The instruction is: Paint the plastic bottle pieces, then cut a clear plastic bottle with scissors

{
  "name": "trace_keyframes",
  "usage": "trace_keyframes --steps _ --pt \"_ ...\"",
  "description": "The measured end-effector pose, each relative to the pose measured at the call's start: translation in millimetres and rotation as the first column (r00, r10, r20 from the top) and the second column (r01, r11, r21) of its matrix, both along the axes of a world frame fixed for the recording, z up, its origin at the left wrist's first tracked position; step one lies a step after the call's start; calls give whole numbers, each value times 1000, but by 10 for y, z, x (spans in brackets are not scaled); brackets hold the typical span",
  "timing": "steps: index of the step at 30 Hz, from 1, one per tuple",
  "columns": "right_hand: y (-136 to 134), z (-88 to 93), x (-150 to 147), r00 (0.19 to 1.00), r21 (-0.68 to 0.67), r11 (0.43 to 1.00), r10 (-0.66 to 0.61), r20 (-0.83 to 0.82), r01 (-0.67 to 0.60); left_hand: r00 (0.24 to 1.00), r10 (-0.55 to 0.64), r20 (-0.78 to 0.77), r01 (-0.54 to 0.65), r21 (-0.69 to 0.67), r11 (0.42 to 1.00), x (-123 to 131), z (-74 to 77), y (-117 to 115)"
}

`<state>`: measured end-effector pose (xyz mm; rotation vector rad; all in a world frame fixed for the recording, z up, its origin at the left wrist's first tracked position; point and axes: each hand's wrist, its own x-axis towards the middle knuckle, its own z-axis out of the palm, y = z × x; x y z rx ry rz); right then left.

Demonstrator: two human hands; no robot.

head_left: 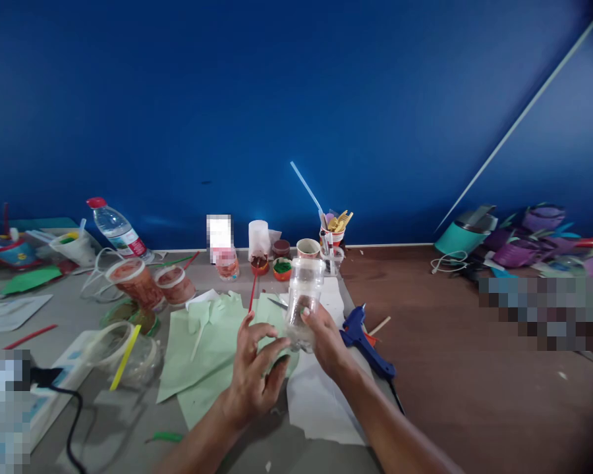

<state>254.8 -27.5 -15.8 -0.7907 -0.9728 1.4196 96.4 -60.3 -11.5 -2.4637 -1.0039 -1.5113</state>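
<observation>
A clear plastic bottle piece [306, 280], open at its top, is held upright over the paper by my right hand [323, 332], whose fingers wrap round its lower part. My left hand [259, 368] is just left of the bottle's base, fingers spread and curved; whether a fingertip touches the plastic I cannot tell. Below lie pale green paper sheets [197, 349] and white paper [321, 401]. Right of my right hand rests a blue glue gun [363, 336]. A red stick [252, 293] stands in a small pot of brown paint [259, 263] behind my left hand.
Behind are a green paint pot [282, 266], a paper cup [308, 248] and a cup of wooden utensils [338, 227]. Left stand a red-capped water bottle [121, 230], stained tubs [133, 280] and a power strip [59, 382] with a black cord. Purple containers [518, 250] sit far right.
</observation>
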Motion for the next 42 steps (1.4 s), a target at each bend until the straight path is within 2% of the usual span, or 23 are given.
trace_keyframes --steps 8,13,21,24,27,33,37,39,42 --pt "-56 150 -16 999 17 1000 24 25 -25 999 19 -38 -21 -35 999 37 -75 23" --pt "-76 230 -30 999 30 999 24 42 -25 999 9 -38 -12 -77 997 73 -64 25" --pt "-45 118 -27 998 45 999 24 65 -27 993 3 115 5 -65 998 66 -45 26" --pt "-33 95 -16 998 27 1000 -2 61 1 997 39 68 -35 -58 998 64 -72 37" --pt "-50 120 -26 999 11 1000 27 26 -28 1000 31 -6 -31 -88 996 60 -71 37" --pt "-61 107 -37 993 13 995 99 -58 -98 992 -16 124 25 -72 997 37 -48 15" --pt "-2 21 1 979 -53 998 7 -203 -18 977 -86 195 120 -174 977 60 -104 20" --pt "13 4 8 976 -32 999 -26 -217 20 956 -120 266 197 -283 939 77 -141 35" --pt "0 23 -6 986 38 999 17 -166 -11 922 -121 368 279 -415 866 82 -189 77"
